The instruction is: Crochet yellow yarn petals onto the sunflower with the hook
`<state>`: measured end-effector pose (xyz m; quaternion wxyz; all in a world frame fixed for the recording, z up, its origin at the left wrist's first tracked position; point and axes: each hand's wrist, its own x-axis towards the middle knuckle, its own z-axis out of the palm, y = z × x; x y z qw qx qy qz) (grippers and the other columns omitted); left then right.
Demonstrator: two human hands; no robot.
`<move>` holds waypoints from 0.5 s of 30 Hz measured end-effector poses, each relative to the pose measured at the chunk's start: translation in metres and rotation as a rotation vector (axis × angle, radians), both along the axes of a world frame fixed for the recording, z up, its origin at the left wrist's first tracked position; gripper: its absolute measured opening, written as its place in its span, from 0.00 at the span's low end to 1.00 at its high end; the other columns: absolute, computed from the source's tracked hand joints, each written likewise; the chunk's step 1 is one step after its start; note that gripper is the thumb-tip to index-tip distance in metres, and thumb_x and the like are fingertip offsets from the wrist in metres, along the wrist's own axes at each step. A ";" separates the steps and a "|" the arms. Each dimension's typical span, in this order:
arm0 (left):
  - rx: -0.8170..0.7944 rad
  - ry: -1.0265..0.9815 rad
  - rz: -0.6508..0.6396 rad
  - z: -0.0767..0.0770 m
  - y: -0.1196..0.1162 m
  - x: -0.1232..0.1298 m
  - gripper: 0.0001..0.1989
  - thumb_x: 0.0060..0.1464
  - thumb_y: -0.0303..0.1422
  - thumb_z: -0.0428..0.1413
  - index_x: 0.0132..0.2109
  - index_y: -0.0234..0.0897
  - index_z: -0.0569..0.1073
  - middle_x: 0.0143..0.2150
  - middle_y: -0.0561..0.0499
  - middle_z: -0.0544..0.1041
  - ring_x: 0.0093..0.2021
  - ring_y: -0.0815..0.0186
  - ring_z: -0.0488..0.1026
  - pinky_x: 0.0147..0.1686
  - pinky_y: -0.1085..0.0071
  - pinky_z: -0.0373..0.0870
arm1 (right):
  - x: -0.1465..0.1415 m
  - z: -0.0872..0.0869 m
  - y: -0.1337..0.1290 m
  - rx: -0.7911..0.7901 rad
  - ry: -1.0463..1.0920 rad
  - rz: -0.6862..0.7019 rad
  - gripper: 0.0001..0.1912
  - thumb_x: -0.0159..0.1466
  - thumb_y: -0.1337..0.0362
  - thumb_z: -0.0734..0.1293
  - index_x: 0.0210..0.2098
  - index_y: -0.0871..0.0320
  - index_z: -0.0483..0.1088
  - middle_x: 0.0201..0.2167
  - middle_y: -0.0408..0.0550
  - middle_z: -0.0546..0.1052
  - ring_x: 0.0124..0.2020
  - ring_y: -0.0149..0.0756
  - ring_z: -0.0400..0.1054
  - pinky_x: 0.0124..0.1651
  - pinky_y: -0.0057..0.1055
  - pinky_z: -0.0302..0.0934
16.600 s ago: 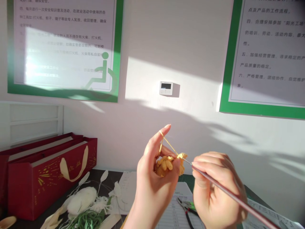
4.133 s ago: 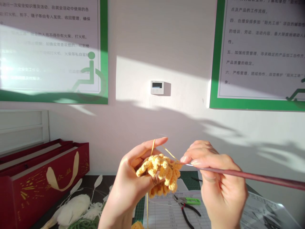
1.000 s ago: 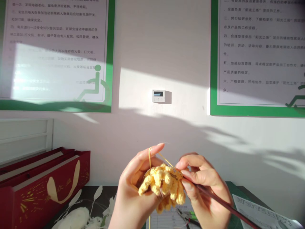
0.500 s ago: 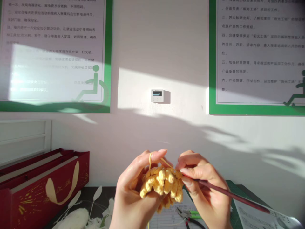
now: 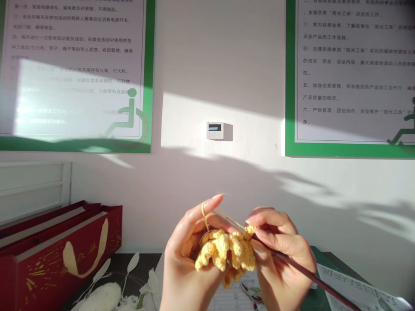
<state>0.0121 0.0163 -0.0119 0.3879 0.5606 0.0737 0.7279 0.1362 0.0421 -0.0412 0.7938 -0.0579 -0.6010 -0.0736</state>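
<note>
A yellow crocheted piece (image 5: 223, 248) with many small knobbly petals hangs between my two hands. My left hand (image 5: 191, 255) grips its left side, and a strand of yellow yarn (image 5: 204, 214) loops over the raised index finger. From that finger the strand runs across to the piece's upper right edge. My right hand (image 5: 279, 250) pinches a dark red crochet hook (image 5: 301, 270) together with that edge. The hook's handle slants down to the right; its tip is hidden by the fingers and the stitches.
On the dark table at left stand red gift bags (image 5: 71, 255) with cream ribbon handles. Beside them lies white yarn (image 5: 103, 296) with white leaf-shaped pieces. Pliers (image 5: 251, 293) rest on a printed sheet below my hands. At right, papers (image 5: 359, 289) overlap a green cutting mat (image 5: 319, 259).
The crocheted piece and both hands have shifted slightly right. My left index finger is higher, and the yarn stretches in a longer line to the right hand. More of the pliers is covered.
</note>
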 end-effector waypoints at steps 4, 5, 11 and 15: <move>-0.036 -0.038 -0.033 0.000 0.001 0.006 0.29 0.44 0.28 0.73 0.55 0.46 0.78 0.29 0.52 0.81 0.29 0.68 0.76 0.29 0.78 0.72 | -0.005 0.001 0.001 -0.011 0.044 0.093 0.06 0.68 0.70 0.68 0.41 0.52 0.72 0.40 0.46 0.76 0.40 0.37 0.70 0.37 0.35 0.67; -0.044 -0.045 -0.068 0.000 0.003 0.007 0.31 0.42 0.29 0.73 0.55 0.47 0.78 0.28 0.52 0.80 0.29 0.69 0.75 0.29 0.78 0.72 | -0.007 0.001 0.002 -0.026 0.052 0.137 0.06 0.68 0.70 0.68 0.40 0.52 0.71 0.39 0.46 0.75 0.39 0.37 0.70 0.37 0.36 0.67; -0.167 -0.026 -0.282 0.000 0.011 0.010 0.38 0.32 0.30 0.76 0.55 0.42 0.78 0.27 0.54 0.79 0.26 0.71 0.72 0.27 0.79 0.70 | -0.012 -0.001 0.004 0.224 0.176 -0.235 0.08 0.66 0.74 0.68 0.40 0.55 0.75 0.39 0.49 0.73 0.41 0.41 0.70 0.37 0.43 0.70; -0.119 -0.011 -0.165 0.000 0.008 0.004 0.36 0.41 0.26 0.72 0.59 0.42 0.75 0.31 0.52 0.80 0.27 0.69 0.75 0.28 0.76 0.72 | -0.006 0.005 -0.004 0.217 0.147 -0.597 0.15 0.59 0.82 0.69 0.38 0.56 0.75 0.40 0.48 0.74 0.39 0.39 0.71 0.39 0.44 0.69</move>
